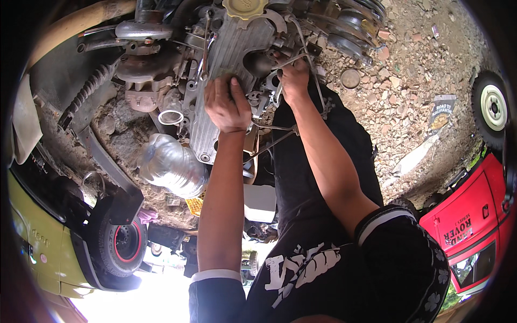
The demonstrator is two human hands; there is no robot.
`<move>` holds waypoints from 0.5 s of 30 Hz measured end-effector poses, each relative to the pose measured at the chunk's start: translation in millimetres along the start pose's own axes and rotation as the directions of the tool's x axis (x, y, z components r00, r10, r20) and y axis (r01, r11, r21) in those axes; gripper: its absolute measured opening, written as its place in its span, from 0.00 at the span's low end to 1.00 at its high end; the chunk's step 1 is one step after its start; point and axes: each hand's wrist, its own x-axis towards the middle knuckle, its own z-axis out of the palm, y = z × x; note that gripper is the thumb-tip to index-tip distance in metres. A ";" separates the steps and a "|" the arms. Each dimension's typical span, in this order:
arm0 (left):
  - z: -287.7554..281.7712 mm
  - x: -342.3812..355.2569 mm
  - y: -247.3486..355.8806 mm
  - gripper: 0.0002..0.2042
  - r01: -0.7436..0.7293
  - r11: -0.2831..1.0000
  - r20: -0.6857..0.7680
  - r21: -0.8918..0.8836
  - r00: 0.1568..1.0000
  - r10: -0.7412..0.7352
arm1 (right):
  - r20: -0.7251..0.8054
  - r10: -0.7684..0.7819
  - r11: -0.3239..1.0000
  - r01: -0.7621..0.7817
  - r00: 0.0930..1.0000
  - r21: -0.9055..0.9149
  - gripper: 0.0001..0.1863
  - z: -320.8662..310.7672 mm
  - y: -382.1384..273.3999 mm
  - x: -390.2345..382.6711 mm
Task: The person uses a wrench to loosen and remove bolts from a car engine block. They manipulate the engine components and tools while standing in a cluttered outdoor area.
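An engine with a ribbed grey metal cover (223, 59) and a yellow oil filler cap (245, 6) lies in front of me. My left hand (227, 103) rests on the cover, its fingers bent and thumb apart, with nothing visible in it. Close to its fingertips, a long spanner (207, 40) lies along the cover's left side. At the engine's right side, my right hand (293, 79) is closed around a thin metal bar that looks like a spanner (291, 61). Its fingertips are partly hidden among the engine parts. Beside that hand runs a bent metal pipe (307, 43).
A clear plastic bottle (175, 166) lies below the engine on the left. Rusty exhaust parts (148, 70) and a coil spring (94, 89) stand further left. Pulleys (353, 27) are at the upper right, above gravel (388, 91). A green vehicle (37, 237) and a red vehicle (468, 220) flank me.
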 end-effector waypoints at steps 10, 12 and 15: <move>-0.4 0.2 0.7 0.06 0.010 1.000 0.014 0.002 1.000 -0.010 | 0.059 -0.215 0.977 0.215 0.975 0.015 0.15 1.0 12.5 9.2; 0.1 -0.7 0.7 0.06 0.015 1.000 0.018 0.002 1.000 -0.015 | 0.061 -0.192 0.981 0.192 0.980 0.015 0.16 1.6 10.1 7.2; 0.7 -1.8 -2.3 0.06 0.011 1.000 0.007 0.007 1.000 -0.011 | 0.052 -0.113 0.993 0.115 0.992 -0.034 0.17 1.6 5.4 6.3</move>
